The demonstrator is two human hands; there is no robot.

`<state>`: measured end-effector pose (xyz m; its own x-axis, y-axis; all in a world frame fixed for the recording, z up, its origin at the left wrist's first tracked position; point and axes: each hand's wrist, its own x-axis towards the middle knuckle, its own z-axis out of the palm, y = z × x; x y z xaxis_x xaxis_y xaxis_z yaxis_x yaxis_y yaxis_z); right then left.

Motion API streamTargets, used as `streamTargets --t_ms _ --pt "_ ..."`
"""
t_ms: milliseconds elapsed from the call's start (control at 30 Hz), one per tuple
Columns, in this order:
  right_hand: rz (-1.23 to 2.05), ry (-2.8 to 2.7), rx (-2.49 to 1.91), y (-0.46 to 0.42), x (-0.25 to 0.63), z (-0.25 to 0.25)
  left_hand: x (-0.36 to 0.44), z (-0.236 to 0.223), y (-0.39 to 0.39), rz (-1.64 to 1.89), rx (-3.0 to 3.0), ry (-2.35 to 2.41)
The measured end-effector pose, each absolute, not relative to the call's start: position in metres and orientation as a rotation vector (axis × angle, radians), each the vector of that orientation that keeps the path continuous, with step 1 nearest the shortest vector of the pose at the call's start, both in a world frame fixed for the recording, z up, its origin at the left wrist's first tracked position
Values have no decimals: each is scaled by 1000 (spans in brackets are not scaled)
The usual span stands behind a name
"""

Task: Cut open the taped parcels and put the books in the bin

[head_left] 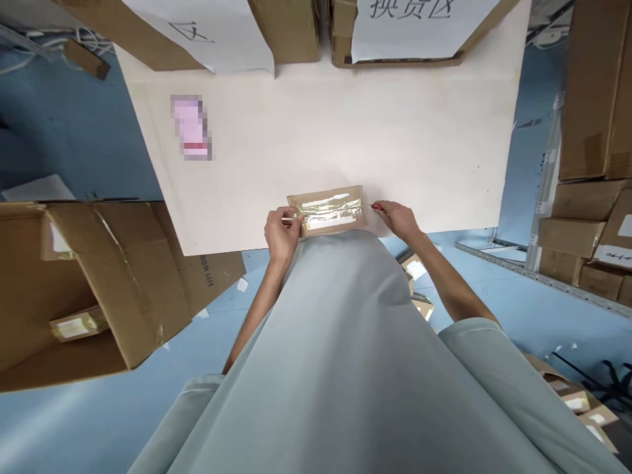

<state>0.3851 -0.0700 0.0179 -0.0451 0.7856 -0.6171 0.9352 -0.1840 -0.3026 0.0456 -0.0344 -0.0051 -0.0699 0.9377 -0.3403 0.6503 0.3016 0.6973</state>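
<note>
A small cardboard box (336, 197) with shiny clear tape across its top lies at the near edge of the white table, against the front of my grey shirt. My left hand (281, 234) grips the box's left end, thumb on top and fingers curled. Just off the right end of the box, my right hand (401, 220) is closed around a small red box cutter (377, 207). The cutter's thin tip points left toward the box without clearly touching it. Most of the cutter's handle is hidden by my fingers.
Cardboard boxes with white paper signs (419, 33) stand along the table's (419, 131) far edge. A blurred pink item (191, 128) lies at the table's left. A large open carton (133, 263) stands left, and stacked boxes (573, 220) fill a rack at right.
</note>
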Motion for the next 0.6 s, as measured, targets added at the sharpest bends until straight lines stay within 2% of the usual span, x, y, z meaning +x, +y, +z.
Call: streamTargets --t_ms 100,233,400,600 --pt "-1080 1706 2306 -93 379 10 54 4 -37 506 1624 1777" --pt "-1190 1584 2561 -113 364 16 90 9 -33 487 1922 1429" --pt "-1194 1509 2556 -118 340 47 135 -14 -20 358 2074 1046" --pt "-1159 1563 2406 -109 316 76 138 -40 -23 368 2093 979"
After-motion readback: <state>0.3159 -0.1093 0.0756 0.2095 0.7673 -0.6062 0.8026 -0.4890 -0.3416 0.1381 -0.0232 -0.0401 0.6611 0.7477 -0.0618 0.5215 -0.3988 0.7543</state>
